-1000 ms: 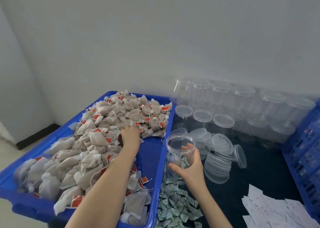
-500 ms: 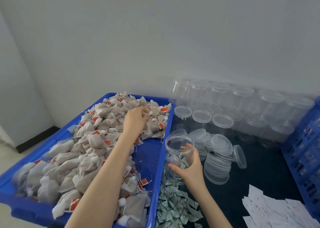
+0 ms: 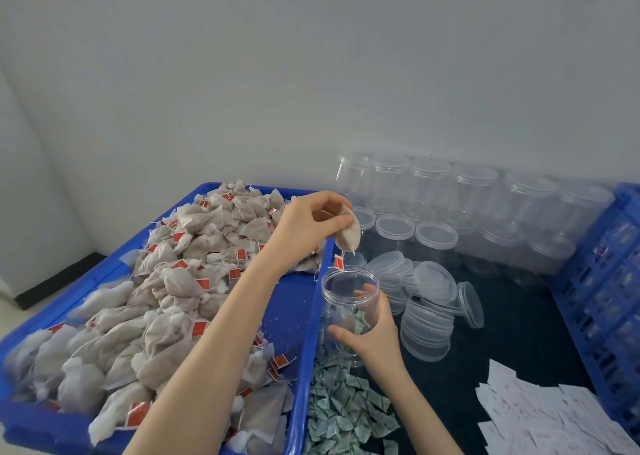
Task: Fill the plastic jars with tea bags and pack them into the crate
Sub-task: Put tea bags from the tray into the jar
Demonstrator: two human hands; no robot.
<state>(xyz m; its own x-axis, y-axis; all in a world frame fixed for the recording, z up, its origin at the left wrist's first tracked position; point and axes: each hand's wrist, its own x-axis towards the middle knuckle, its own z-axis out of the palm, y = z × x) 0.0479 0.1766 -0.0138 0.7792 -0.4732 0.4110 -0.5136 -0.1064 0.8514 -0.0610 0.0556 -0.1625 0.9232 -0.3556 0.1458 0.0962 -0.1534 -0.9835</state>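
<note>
My left hand (image 3: 310, 222) pinches one beige tea bag (image 3: 349, 235) by its top; its red tag (image 3: 339, 262) dangles just above the mouth of an open clear plastic jar (image 3: 348, 297). My right hand (image 3: 372, 330) grips that jar around its side and holds it upright on the dark table, right beside the tray's edge. A blue tray (image 3: 298, 319) on the left holds a big heap of tea bags (image 3: 180, 281) with red tags. The blue crate (image 3: 609, 281) stands at the far right.
Several lidded empty jars (image 3: 474, 205) line the back wall. Loose clear lids (image 3: 433, 299) lie stacked behind the held jar. Small green-white sachets (image 3: 343, 406) pile at the tray's edge, and white paper slips (image 3: 540, 416) lie at the front right.
My left hand left the heap with one tea bag and carried it right, over the jar's mouth. My right hand kept its hold on the jar.
</note>
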